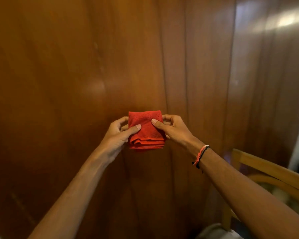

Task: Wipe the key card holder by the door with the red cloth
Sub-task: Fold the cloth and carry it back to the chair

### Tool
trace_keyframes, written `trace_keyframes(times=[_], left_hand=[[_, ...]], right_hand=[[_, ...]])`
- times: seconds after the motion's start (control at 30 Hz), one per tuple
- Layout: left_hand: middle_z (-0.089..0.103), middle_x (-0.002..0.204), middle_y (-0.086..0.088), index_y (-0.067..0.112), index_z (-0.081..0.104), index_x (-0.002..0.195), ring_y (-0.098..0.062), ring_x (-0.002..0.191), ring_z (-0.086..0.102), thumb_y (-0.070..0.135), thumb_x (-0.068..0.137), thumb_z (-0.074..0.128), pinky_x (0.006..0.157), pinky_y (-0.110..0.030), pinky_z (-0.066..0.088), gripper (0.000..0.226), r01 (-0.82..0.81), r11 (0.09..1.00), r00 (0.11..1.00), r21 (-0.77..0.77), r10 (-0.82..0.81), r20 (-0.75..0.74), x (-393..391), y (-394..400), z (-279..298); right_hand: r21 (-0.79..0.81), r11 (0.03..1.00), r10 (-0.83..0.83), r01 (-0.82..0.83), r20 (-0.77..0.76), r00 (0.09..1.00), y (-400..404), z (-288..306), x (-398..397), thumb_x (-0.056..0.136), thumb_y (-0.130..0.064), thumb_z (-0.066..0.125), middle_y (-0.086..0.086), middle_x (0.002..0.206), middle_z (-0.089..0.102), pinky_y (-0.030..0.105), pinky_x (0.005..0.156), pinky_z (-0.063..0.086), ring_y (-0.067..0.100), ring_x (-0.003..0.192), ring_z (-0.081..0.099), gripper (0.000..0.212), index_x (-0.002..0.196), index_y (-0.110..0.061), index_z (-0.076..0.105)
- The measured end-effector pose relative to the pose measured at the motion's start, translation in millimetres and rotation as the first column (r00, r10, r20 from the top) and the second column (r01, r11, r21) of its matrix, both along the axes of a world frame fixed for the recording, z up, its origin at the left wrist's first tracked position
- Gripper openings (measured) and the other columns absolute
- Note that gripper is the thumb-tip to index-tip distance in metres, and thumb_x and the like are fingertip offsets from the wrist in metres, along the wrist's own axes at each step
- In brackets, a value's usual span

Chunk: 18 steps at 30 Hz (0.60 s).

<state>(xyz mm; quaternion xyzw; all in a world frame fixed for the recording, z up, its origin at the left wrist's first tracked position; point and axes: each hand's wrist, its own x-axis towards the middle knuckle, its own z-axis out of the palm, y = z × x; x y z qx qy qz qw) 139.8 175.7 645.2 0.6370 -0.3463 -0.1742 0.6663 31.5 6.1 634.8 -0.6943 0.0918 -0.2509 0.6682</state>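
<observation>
**woodgrain_guy:** so where's the red cloth (146,129) in this one? And the key card holder?

**mopbucket22:** cloth's dead centre, folded into a thick little square, held up in front of the wooden paneling (76,83). The stacked hems run along its bottom edge, the fold sits on top, flat face toward the camera. It's close to square, so no real long axis; if anything the layered edge runs left to right. The holder isn't anywhere in view, so nobody can say which way it lies from the hands. That's the one thing the next move hangs on.

**woodgrain_guy:** who's got hold of it?

**mopbucket22:** both. The left hand (118,133) pinches the left side, thumb across the front, fingers behind. The right hand (173,128) does the same on the right side, and there's a bracelet (200,156) on that wrist. Hands sit level, one at each side, neither nearer the wall as far as I can tell.

**woodgrain_guy:** so wiping hasn't started?

**mopbucket22:** my guess is the person is squaring up the pad first. A wooden chair (269,169) sits lower right. They'll probably have to turn to find the holder.
</observation>
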Motion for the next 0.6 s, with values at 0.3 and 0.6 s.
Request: trace_keyframes(times=[0.3,0.6], left_hand=[[0.065,0.086,-0.006,0.005,0.06,0.114,-0.014,0.072,0.063,-0.008,0.086,0.061,0.063,-0.027,0.052,0.031,0.267,0.9,0.951,0.344,-0.188,-0.244,-44,-133,-157],[0.069,0.119,-0.009,0.017,0.056,0.128,-0.024,0.107,0.069,0.011,0.088,0.07,0.093,-0.044,0.059,0.042,0.413,0.631,0.895,0.657,-0.151,-0.419,-100,-201,-386]], right_hand=[[0.084,0.984,-0.106,0.159,-0.443,0.89,-109,-147,-89,0.096,-0.015,0.074,0.031,0.119,0.075,0.044,0.091,0.055,0.03,0.094,0.068,0.037,0.125,0.009,0.07],[0.278,0.909,-0.007,0.311,-0.735,0.678,-151,-365,-161,0.1,-0.016,0.07,0.019,0.133,0.071,0.053,0.108,0.056,0.035,0.123,0.068,0.038,0.135,-0.002,0.065]])
